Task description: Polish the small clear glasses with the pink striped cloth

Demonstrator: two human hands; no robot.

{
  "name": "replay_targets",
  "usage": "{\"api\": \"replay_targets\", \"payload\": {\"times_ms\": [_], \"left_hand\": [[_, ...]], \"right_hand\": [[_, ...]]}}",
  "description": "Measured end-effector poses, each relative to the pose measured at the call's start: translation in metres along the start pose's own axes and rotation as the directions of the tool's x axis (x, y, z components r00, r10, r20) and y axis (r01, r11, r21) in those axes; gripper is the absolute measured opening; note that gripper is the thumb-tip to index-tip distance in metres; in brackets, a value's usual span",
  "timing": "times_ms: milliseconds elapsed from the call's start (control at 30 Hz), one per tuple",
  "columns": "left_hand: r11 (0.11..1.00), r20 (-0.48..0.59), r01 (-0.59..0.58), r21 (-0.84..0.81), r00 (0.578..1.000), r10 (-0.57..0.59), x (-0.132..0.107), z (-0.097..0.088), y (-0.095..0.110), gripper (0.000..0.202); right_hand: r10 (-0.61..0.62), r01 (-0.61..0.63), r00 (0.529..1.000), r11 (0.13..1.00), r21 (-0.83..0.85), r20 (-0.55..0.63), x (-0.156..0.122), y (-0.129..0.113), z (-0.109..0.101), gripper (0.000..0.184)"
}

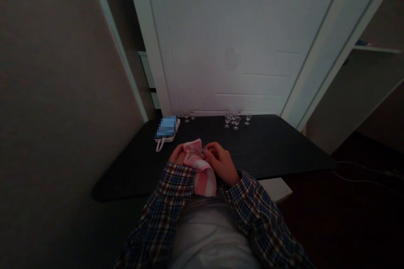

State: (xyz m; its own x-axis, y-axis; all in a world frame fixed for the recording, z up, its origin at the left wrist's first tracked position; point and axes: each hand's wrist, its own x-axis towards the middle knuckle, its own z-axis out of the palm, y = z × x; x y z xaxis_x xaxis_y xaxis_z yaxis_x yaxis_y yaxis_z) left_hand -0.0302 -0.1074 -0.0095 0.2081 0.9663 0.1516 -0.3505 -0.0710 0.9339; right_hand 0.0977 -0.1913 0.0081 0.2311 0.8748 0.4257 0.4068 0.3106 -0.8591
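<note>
A pink and white striped cloth (205,180) drapes from my left hand (177,154), whose fingers are closed on it, largely hidden behind its folds. Between the two hands is a small clear glass (199,150), partly wrapped by the cloth at its left end. My right hand (220,160) pinches the other end of this glass with thumb and fingers. Both hands are held above the near edge of the black table (265,151). Dim light blurs the glass's outline.
Several small stemmed glasses (236,123) stand at the table's back right, and two more glasses (187,117) at the back left. A phone (167,126) lies on a white object with a strap loop (160,144). Behind rises a white panel (252,29); a white box-like object (277,189) sits below the front edge.
</note>
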Motion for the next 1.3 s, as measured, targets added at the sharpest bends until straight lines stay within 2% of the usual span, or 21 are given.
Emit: {"api": "replay_targets", "payload": {"times_ms": [100,267,433,567,767,967,1133,1300], "left_hand": [[1.000,0.002,0.019,-0.001,1.000,-0.019,-0.0027,0.0012,0.0034,0.015],[1.000,0.014,0.006,-0.015,1.000,-0.006,-0.0019,0.0008,0.0061,0.008],[0.998,0.004,-0.050,0.039,0.999,0.050,-0.0028,0.0015,0.0039,0.010],[1.000,-0.001,0.018,0.001,1.000,-0.018,-0.0013,0.0029,0.0025,0.011],[1.000,0.032,-0.020,-0.002,0.999,0.020,-0.0009,0.0008,0.0014,0.008],[1.000,0.003,-0.016,0.013,1.000,0.016,-0.0058,0.0029,0.0061,0.014],[0.999,0.020,0.028,-0.016,0.999,-0.028,-0.0069,0.0044,0.0097,0.017],[0.999,0.027,0.021,-0.029,0.999,-0.020,-0.0068,0.0032,0.0091,0.014]], "right_hand": [[-0.006,0.006,1.000,1.000,0.001,-0.022,-0.0003,-0.0014,0.0001,0.023],[-0.030,0.030,0.999,1.000,0.007,-0.036,-0.0004,-0.0042,-0.0001,0.034],[-0.037,0.037,0.999,0.999,-0.011,0.018,-0.0002,-0.0048,-0.0004,0.027],[-0.036,0.037,0.999,0.999,-0.004,0.026,-0.0008,-0.0036,-0.0004,0.023],[-0.026,0.026,0.999,1.000,-0.011,0.022,-0.0006,-0.0031,-0.0004,0.022],[-0.021,0.021,1.000,1.000,0.015,0.011,-0.0004,-0.0032,0.0001,0.033],[-0.050,0.050,0.998,0.999,-0.013,0.036,-0.0005,-0.0042,-0.0003,0.028],[-0.037,0.037,0.998,0.999,-0.023,0.042,-0.0010,-0.0065,-0.0012,0.025]]}}
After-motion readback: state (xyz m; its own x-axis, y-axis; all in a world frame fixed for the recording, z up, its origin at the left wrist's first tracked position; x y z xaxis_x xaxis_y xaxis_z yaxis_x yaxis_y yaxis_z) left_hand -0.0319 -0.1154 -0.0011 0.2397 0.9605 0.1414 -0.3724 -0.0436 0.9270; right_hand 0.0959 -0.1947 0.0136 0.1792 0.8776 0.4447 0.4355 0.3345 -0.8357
